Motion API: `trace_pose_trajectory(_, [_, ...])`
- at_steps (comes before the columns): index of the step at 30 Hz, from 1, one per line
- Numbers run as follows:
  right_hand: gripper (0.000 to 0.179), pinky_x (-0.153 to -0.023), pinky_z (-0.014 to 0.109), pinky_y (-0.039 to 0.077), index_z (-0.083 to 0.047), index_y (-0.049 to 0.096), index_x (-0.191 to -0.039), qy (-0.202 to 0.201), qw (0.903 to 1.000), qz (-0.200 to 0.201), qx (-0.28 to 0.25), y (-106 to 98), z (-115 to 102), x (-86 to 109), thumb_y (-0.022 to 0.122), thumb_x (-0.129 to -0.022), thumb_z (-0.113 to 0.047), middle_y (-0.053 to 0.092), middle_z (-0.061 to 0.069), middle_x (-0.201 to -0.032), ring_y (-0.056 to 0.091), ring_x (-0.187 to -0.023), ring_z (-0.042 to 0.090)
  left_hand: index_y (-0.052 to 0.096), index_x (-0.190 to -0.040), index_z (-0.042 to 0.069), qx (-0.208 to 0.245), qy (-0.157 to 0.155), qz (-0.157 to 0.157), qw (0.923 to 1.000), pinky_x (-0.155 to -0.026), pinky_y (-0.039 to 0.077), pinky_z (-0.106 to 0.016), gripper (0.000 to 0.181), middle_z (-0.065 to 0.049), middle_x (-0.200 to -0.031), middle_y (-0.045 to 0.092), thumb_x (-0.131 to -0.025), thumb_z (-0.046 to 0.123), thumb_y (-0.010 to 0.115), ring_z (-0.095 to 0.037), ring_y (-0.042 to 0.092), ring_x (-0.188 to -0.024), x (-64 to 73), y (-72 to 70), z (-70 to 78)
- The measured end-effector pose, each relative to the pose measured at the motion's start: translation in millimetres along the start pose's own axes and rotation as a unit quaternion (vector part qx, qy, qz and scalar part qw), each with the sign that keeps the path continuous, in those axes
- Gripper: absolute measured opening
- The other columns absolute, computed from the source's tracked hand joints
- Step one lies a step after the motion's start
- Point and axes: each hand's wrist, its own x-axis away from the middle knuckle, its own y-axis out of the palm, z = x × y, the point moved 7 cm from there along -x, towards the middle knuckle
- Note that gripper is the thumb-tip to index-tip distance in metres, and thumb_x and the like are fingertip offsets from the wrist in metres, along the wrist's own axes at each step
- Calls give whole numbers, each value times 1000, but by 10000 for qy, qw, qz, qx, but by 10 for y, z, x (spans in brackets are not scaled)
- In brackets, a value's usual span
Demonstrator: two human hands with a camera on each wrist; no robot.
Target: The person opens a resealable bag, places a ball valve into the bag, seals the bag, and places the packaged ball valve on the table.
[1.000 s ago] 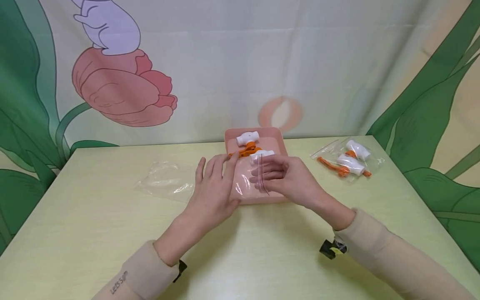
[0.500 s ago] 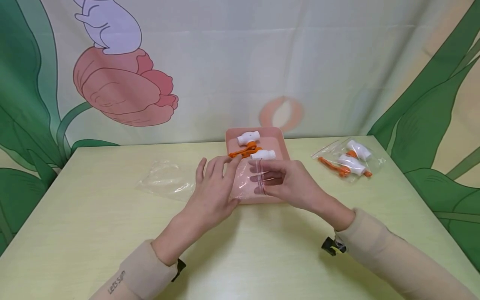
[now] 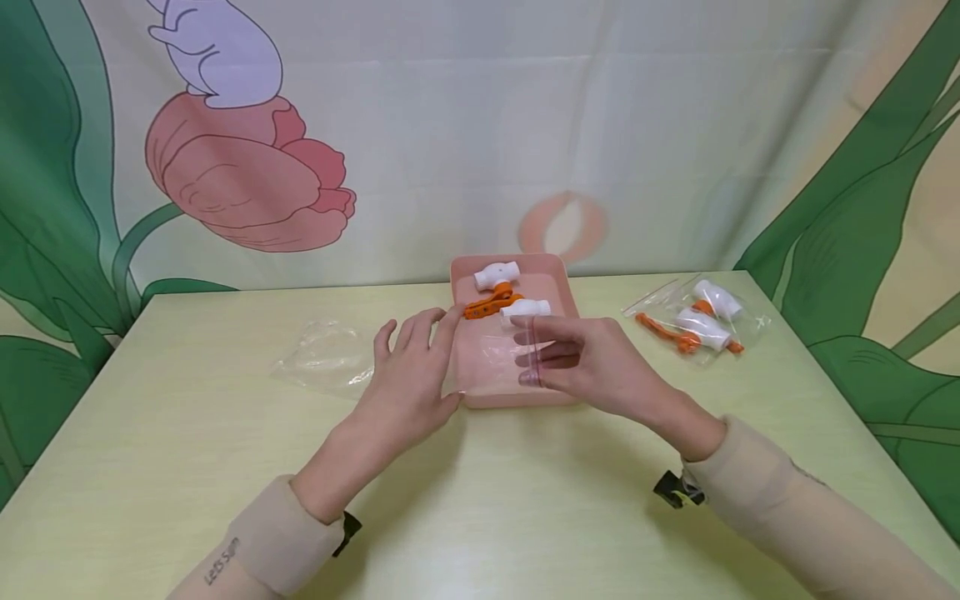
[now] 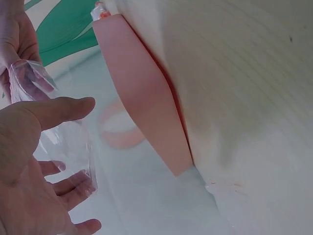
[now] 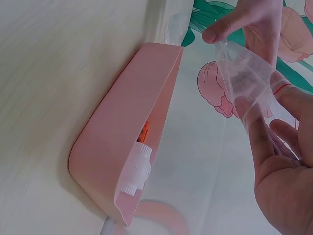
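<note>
A clear zip bag (image 5: 239, 73) with nothing visible inside is stretched between my hands above the pink tray (image 3: 517, 398). My right hand (image 3: 611, 367) has its fingertips and thumb tip inside the bag's mouth, spread apart; they show through the plastic beyond the red zip line. Thumb and fingers of my left hand (image 3: 401, 375) are spread wide at the bag's other end, which lies against the fingers in the left wrist view. At the tray's back lie white plastic ball valves (image 3: 497, 274) with orange lever handles (image 3: 483, 307).
To the right on the table (image 3: 525, 517) lies another zip bag (image 3: 693, 321) holding white ball valves with orange handles. A crumpled clear bag (image 3: 322, 354) lies left of the tray. Behind the table hangs a printed curtain (image 3: 450, 150).
My left hand has shifted left and slightly down, and my right hand has moved a little right, widening the gap between them. The valves stay in the tray.
</note>
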Motion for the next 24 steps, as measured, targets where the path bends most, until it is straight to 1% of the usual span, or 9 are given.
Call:
trace_pose_trajectory(3, [56, -81, 28, 59, -2, 64, -138, 108, 9999, -30, -13, -14, 29, 1, 82, -85, 4, 73, 12, -118, 74, -97, 22, 27, -160, 7, 28, -13, -43, 10000, -114, 18, -66, 105, -18, -148, 40, -77, 20, 91, -37, 38, -138, 1, -6, -14])
trace_pose_trajectory(6, [55, -82, 28, 59, -1, 64, -137, 134, 9999, -36, -94, -21, 42, 1, 81, -85, 4, 73, 12, -118, 74, -97, 23, 30, -159, 5, 12, -10, -106, 9999, -114, 19, -66, 103, -18, -148, 41, -77, 19, 91, -36, 39, -137, 0, -9, -10])
trace_pose_trajectory(12, [56, -82, 31, 59, 3, 62, -137, 139, 9982, -117, -567, -35, 71, -2, 79, -85, 8, 72, 15, -120, 74, -99, 25, 31, -158, 4, 2, 14, -291, 9996, -115, 19, -65, 100, -18, -150, 41, -77, 13, 90, -34, 37, -140, 2, 9, -17])
trace_pose_trajectory(17, [57, -81, 34, 60, 3, 60, -140, 242, 9954, -241, -894, -40, 108, -13, 78, -86, 9, 71, 16, -121, 74, -99, 25, 30, -159, 6, 75, -8, -475, 9988, -115, 18, -64, 102, -18, -150, 41, -76, 8, 90, -34, 37, -140, 14, 40, -40])
trace_pose_trajectory(19, [57, -81, 33, 60, 3, 60, -139, 260, 9954, -245, -888, -45, 118, -13, 78, -86, 9, 71, 16, -120, 74, -98, 24, 28, -159, 7, 118, -13, -541, 9985, -115, 17, -65, 104, -19, -151, 41, -76, 11, 91, -35, 36, -141, 20, 54, -52])
trace_pose_trajectory(21, [56, -81, 33, 60, 3, 61, -139, 283, 9954, -264, -871, -42, 125, -12, 78, -86, 9, 72, 15, -120, 74, -98, 24, 26, -160, 7, 176, -13, -578, 9982, -116, 16, -65, 108, -19, -151, 39, -76, 17, 93, -35, 35, -141, 25, 62, -59])
trace_pose_trajectory(24, [55, -81, 33, 60, 3, 60, -139, 300, 9953, -317, -859, -22, 128, -15, 77, -87, 8, 72, 16, -119, 74, -98, 24, 24, -161, 8, 342, 38, -543, 9979, -117, 13, -65, 114, -19, -153, 35, -74, 28, 95, -37, 32, -143, 22, 64, -52])
